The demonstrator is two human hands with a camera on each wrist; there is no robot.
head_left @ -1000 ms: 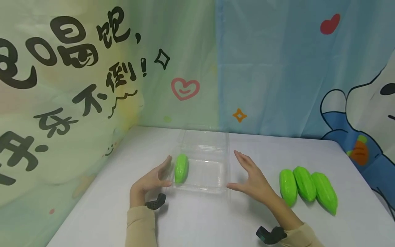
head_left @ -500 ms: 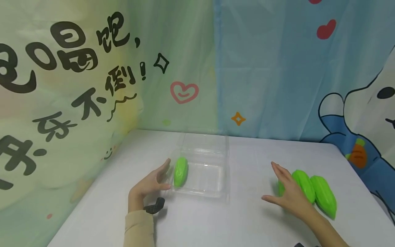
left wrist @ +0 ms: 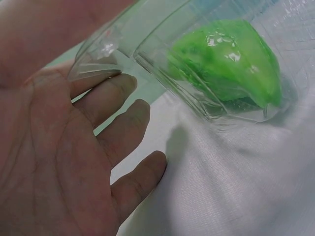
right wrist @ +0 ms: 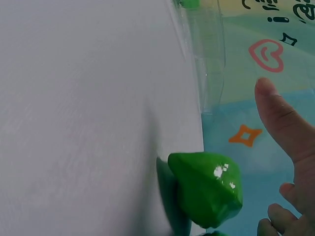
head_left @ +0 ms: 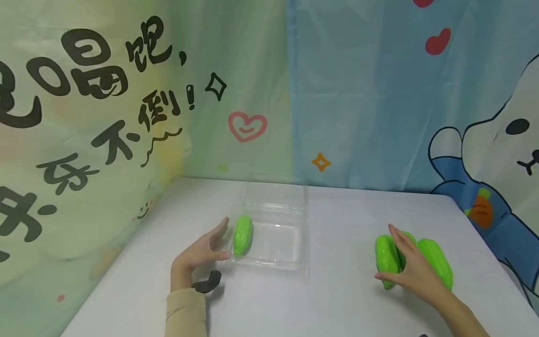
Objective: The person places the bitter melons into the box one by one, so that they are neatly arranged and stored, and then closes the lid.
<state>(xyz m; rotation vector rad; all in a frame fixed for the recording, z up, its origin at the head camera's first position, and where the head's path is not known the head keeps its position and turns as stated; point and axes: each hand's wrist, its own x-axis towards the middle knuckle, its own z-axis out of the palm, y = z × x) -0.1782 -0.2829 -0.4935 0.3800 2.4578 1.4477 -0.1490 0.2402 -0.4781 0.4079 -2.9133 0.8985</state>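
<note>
A clear plastic box (head_left: 269,263) lies with its lid opened back. One glossy green fruit-like piece (head_left: 243,235), elongated and ridged with a pointed end, sits along its left side. My left hand (head_left: 202,252) is at the box's left edge, thumb and fingers spread; in the left wrist view clear plastic (left wrist: 110,49) passes between thumb and index finger. At the right, my right hand (head_left: 417,276) hovers over three similar green pieces, thumb and fingers apart around the leftmost piece (head_left: 384,252). It partly covers the middle one and the rightmost piece (head_left: 438,260). Contact there cannot be made out.
A white cloth (head_left: 337,295) covers the table. Behind it hangs a printed curtain (head_left: 345,93), which also runs along the left side. Table surface lies between the box and the loose green pieces.
My right hand has moved right, from beside the box to the loose green pieces. The left hand has stayed at the box's left edge. The view has shifted slightly.
</note>
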